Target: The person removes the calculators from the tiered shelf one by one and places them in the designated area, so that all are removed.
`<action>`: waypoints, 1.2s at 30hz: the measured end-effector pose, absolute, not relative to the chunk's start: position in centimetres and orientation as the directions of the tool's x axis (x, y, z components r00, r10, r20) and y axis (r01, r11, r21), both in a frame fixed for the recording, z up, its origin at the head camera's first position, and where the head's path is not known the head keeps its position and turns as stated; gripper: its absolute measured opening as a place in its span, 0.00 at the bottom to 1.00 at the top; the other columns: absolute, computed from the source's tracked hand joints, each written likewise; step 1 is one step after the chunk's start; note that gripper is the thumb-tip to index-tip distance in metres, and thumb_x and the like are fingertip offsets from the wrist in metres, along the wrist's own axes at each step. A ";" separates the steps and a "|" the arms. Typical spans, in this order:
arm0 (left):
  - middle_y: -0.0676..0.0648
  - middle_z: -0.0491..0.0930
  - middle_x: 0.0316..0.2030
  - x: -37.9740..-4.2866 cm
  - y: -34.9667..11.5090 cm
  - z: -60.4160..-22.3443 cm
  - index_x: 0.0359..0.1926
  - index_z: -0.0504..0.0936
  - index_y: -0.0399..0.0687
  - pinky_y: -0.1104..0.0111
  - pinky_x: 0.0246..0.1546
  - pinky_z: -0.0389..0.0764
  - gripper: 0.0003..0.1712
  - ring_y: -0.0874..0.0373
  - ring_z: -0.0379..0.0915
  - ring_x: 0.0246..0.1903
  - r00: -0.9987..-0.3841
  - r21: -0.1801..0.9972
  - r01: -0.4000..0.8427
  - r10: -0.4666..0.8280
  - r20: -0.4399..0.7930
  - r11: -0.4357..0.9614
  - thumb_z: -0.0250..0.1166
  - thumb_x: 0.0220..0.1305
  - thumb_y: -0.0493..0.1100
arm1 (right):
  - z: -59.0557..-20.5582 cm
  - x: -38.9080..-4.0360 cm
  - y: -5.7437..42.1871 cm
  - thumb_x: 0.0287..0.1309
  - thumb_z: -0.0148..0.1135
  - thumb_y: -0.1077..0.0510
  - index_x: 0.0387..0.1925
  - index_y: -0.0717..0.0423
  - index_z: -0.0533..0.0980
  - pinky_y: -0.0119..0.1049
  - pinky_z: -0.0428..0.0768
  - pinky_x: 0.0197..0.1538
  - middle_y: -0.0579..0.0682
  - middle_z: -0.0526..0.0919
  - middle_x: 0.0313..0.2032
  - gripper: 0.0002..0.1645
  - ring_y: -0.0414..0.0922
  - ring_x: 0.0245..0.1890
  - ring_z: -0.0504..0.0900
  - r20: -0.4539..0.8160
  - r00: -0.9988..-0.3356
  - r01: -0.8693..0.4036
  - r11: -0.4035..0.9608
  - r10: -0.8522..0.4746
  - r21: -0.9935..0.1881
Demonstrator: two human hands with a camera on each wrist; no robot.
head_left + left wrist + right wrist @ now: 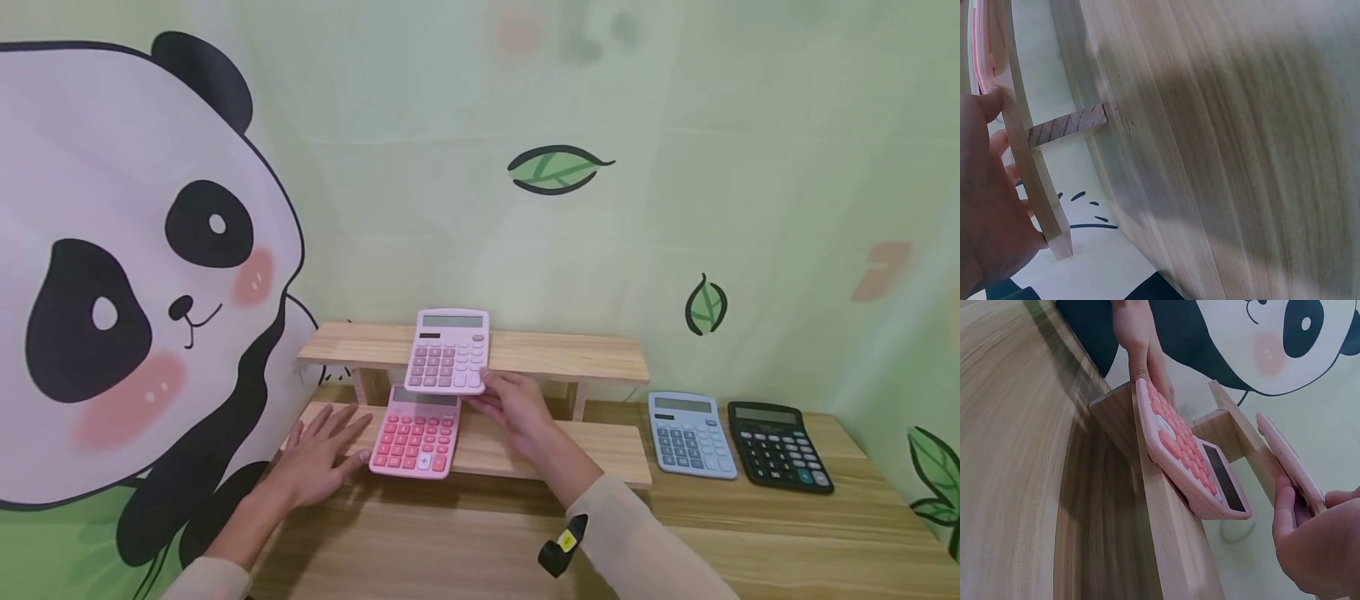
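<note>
My right hand [519, 410] pinches a pale pink calculator [447, 352] by its lower right corner. The calculator leans back over the upper tier of the wooden shelf [562, 356], its screen at the top. Below it, on the lower tier [555, 452], lies a pink calculator [415, 435] with coral keys, its screen partly covered by the paler one in the head view. My left hand [315, 460] rests on the left end of that tier, fingers spread, thumb close to the coral-keyed calculator's edge. In the right wrist view, fingers [1285, 515] support the pale calculator from beneath.
On the wooden table [720, 533], right of the shelf, lie a light blue calculator [692, 435] and a black calculator [780, 447] side by side. A green backdrop [465, 242] with a printed panda [150, 208] stands right behind the shelf.
</note>
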State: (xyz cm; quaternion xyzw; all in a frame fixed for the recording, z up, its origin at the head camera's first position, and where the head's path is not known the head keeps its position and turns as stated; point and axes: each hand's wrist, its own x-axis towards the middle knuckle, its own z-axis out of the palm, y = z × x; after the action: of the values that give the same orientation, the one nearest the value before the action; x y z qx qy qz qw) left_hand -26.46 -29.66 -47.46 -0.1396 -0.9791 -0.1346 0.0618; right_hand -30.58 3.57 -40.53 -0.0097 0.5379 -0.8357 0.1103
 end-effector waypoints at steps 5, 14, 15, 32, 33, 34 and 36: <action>0.37 0.58 0.81 -26.5 -29.6 -47.4 0.80 0.68 0.54 0.23 0.72 0.37 0.40 0.27 0.42 0.80 -0.952 0.243 0.293 0.259 0.165 0.925 0.52 0.77 0.69 | -40.4 -30.5 3.5 0.78 0.57 0.64 0.65 0.74 0.73 0.43 0.83 0.64 0.67 0.82 0.58 0.21 0.55 0.56 0.86 -0.093 -0.977 0.165 -0.399 -0.194 -0.902; 0.37 0.58 0.81 -26.4 -29.7 -47.5 0.80 0.68 0.54 0.23 0.71 0.38 0.40 0.27 0.43 0.79 -0.948 0.240 0.303 0.266 0.174 0.922 0.52 0.78 0.68 | -40.3 -30.4 4.7 0.77 0.55 0.67 0.66 0.77 0.70 0.45 0.82 0.64 0.69 0.80 0.61 0.22 0.53 0.56 0.86 -0.047 -0.971 0.131 -0.358 -0.235 -0.924; 0.37 0.58 0.81 -26.4 -29.7 -47.5 0.80 0.68 0.54 0.23 0.72 0.38 0.39 0.27 0.43 0.79 -0.948 0.241 0.304 0.267 0.174 0.922 0.52 0.78 0.68 | -40.3 -30.4 4.9 0.77 0.55 0.67 0.66 0.77 0.70 0.45 0.82 0.64 0.69 0.81 0.60 0.22 0.53 0.55 0.86 -0.043 -0.970 0.127 -0.352 -0.238 -0.927; 0.37 0.59 0.80 -26.4 -29.8 -47.4 0.80 0.68 0.53 0.23 0.71 0.39 0.39 0.27 0.44 0.79 -0.944 0.237 0.312 0.273 0.184 0.920 0.54 0.78 0.66 | -36.6 -28.3 12.8 0.79 0.57 0.62 0.68 0.71 0.70 0.41 0.82 0.64 0.62 0.82 0.60 0.24 0.46 0.54 0.87 -0.022 -0.974 0.063 -0.178 -0.224 -0.982; 0.38 0.59 0.80 -26.4 -29.8 -47.4 0.80 0.68 0.54 0.23 0.71 0.39 0.39 0.27 0.44 0.79 -0.944 0.237 0.312 0.273 0.184 0.920 0.54 0.78 0.66 | -36.3 -28.2 13.6 0.79 0.57 0.62 0.69 0.71 0.70 0.40 0.82 0.64 0.61 0.82 0.60 0.24 0.46 0.54 0.87 -0.016 -0.976 0.053 -0.168 -0.218 -0.984; 0.38 0.59 0.80 -26.4 -29.8 -47.4 0.80 0.68 0.54 0.23 0.71 0.39 0.39 0.27 0.44 0.79 -0.945 0.236 0.311 0.273 0.182 0.920 0.54 0.78 0.67 | -36.1 -28.1 14.3 0.79 0.57 0.61 0.69 0.70 0.70 0.39 0.82 0.63 0.61 0.82 0.60 0.25 0.45 0.53 0.87 -0.010 -0.978 0.043 -0.154 -0.208 -0.987; 0.38 0.59 0.80 -26.4 -29.8 -47.4 0.80 0.68 0.55 0.23 0.71 0.39 0.39 0.27 0.44 0.79 -0.946 0.238 0.310 0.273 0.178 0.921 0.53 0.78 0.67 | -35.7 -27.8 15.8 0.80 0.57 0.59 0.70 0.70 0.69 0.37 0.83 0.62 0.60 0.82 0.61 0.26 0.45 0.53 0.87 0.012 -0.980 0.011 -0.117 -0.200 -0.993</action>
State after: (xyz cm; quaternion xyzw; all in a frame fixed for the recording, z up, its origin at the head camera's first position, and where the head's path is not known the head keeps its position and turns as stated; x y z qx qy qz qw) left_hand -26.44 -29.77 -47.43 -0.1491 -0.9774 -0.1323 0.0706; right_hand -27.84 15.83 -35.71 -0.0714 0.6606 -0.7439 0.0711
